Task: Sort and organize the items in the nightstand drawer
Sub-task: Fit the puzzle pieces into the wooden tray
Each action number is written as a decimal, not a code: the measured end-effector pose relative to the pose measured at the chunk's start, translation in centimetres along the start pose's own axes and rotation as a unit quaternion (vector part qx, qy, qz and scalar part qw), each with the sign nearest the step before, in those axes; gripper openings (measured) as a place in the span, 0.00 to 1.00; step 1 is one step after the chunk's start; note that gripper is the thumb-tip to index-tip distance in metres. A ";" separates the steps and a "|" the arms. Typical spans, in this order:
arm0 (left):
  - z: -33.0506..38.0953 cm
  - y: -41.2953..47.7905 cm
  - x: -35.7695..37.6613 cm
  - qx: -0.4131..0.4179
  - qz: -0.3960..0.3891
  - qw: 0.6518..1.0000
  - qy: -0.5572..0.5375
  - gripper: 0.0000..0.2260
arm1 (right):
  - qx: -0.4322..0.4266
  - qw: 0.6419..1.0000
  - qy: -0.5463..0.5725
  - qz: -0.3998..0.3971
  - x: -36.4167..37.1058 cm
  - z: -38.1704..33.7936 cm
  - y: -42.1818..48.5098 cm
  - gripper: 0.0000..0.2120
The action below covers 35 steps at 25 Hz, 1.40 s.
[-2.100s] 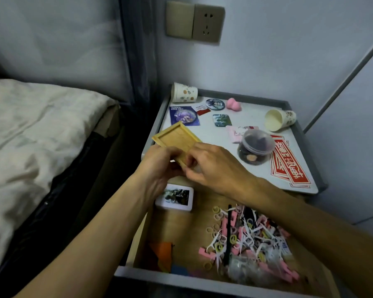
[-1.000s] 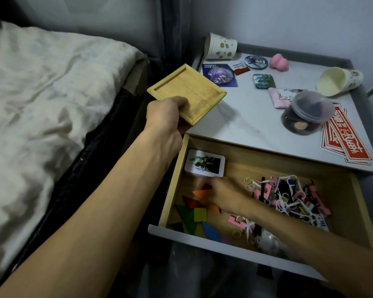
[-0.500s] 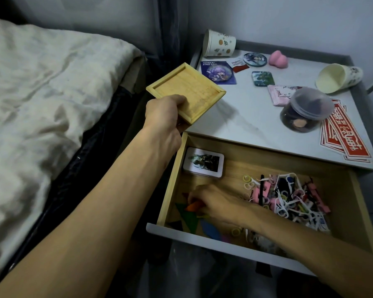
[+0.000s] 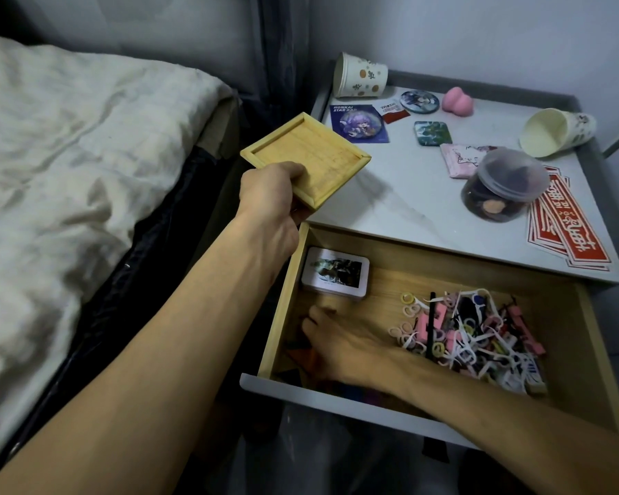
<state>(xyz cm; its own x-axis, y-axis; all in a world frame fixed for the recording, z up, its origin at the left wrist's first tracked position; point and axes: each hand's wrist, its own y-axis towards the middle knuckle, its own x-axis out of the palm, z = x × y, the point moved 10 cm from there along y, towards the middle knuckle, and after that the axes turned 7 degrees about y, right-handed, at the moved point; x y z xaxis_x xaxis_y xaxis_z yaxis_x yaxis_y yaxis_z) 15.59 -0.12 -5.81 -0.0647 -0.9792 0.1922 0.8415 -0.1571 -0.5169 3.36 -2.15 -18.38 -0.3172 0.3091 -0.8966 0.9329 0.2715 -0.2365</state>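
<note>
Left hand (image 4: 272, 194) grips wooden tray (image 4: 311, 155) by its near corner, over the left edge of the worktop (image 4: 408, 194); likely rigid, light. Right hand (image 4: 343, 348) rests over coloured flat pieces (image 4: 302, 353) at the front-left of the drawer (image 4: 283, 287), grip unclear; thin, probably need edge pinches.

Bare drawer floor (image 4: 383, 291) lies open mid-back — clip tangle (image 4: 461, 334) crowds the right, white tin (image 4: 335, 273) the back-left corner.

The drawer (image 4: 601, 380) juts out before the nightstand top (image 4: 408, 198). In the drawer a tin (image 4: 335, 274) lies at ten o'clock, a heap of clips (image 4: 469, 334) at three and the right hand (image 4: 347, 348) at eight. The left hand (image 4: 268, 194) holds a tray (image 4: 306, 157) over the top's eight o'clock corner
</note>
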 end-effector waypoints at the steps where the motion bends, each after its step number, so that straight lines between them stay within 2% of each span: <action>1: 0.0 0.0 0.0 0.001 0.000 1.000 0.000 0.07 | 0.007 1.000 0.008 0.003 0.3 0.3 0.2 0.17; 5: 0.0 0.3 -0.1 0.004 -0.004 1.000 0.000 0.06 | 0.038 0.998 0.043 0.004 0.1 1.1 -0.1 0.15; 7: 0.0 0.5 -0.1 0.000 -0.010 1.000 -0.010 0.09 | 0.061 0.991 0.119 -0.002 0.3 1.6 -0.4 0.16; 10: -0.1 0.4 0.4 -0.009 -0.043 0.998 -0.054 0.14 | 0.144 0.948 0.284 0.005 0.5 3.5 -1.0 0.20; 12: -0.3 -0.1 1.3 -0.013 -0.083 0.994 -0.067 0.15 | 0.167 0.918 0.359 0.026 -0.3 4.6 -1.6 0.24; 16: 0.2 -1.0 2.6 0.035 -0.129 0.991 -0.017 0.15 | 0.156 0.869 0.451 0.129 -7.3 5.9 -5.0 0.13; 20: 0.1 -2.7 3.8 0.079 -0.162 0.981 0.073 0.14 | 0.123 0.847 0.452 0.252 -14.6 5.6 -10.8 0.12; 24: -2.4 -5.6 6.7 0.052 -0.251 0.954 0.153 0.14 | 0.101 0.794 0.495 0.339 -19.0 6.4 -14.3 0.13; 27: -4.6 -6.9 8.3 0.017 -0.302 0.930 0.208 0.11 | 0.142 0.809 0.457 0.343 -20.6 8.0 -15.0 0.10; 29: -5.7 -7.2 8.8 -0.008 -0.321 0.921 0.218 0.11 | 0.177 0.838 0.412 0.310 -20.7 8.9 -14.8 0.08; 35: -6.9 -8.1 10.4 -0.031 -0.363 0.903 0.225 0.12 | 0.206 0.885 0.340 0.242 -20.1 10.2 -14.3 0.06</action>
<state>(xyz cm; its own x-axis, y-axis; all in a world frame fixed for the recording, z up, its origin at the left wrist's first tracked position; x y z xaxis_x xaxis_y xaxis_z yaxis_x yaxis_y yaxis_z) 4.38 -9.94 -5.38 -0.8118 -0.5650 0.1475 0.4582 -0.7728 -0.4391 -1.83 -21.52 -0.78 0.2389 0.8128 -0.5313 0.9257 -0.3558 -0.1282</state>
